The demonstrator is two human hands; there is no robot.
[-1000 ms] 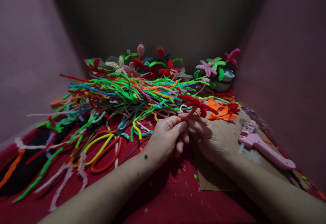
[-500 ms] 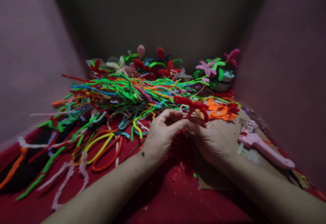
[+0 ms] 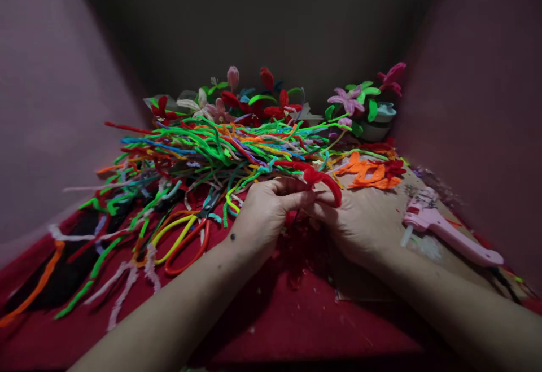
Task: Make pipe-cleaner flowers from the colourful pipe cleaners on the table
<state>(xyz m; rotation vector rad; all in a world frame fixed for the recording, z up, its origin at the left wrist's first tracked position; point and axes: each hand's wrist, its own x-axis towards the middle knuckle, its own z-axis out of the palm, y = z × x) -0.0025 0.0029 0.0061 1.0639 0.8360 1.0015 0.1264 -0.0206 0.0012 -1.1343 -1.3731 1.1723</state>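
Red pipe cleaner (image 3: 324, 180) arches in a bent loop just above the two hands, at the near edge of the big heap, and both hands grip it. The left hand (image 3: 265, 214) is curled with thumb and fingertips pinched on the loop's lower end. The right hand (image 3: 355, 222) meets it from the other side, its fingers closed on the same piece, so the two hands touch.

Directly behind them a tangled pile of pipe cleaners (image 3: 212, 152) in green, orange, blue, yellow and red spreads across the red cloth (image 3: 296, 315); loose strands reach to the knuckles and crowd the space beyond the loop. Scissors (image 3: 186, 242) with red and yellow handles lie left of the left wrist, partly under stray strands. Orange flower pieces (image 3: 370, 174) lie just behind the right hand on a cardboard sheet (image 3: 406, 202). A pink glue gun (image 3: 449, 233) rests further right on that sheet. Finished flowers (image 3: 254, 101) stand along the back, beside a small pot (image 3: 376, 121) holding more.
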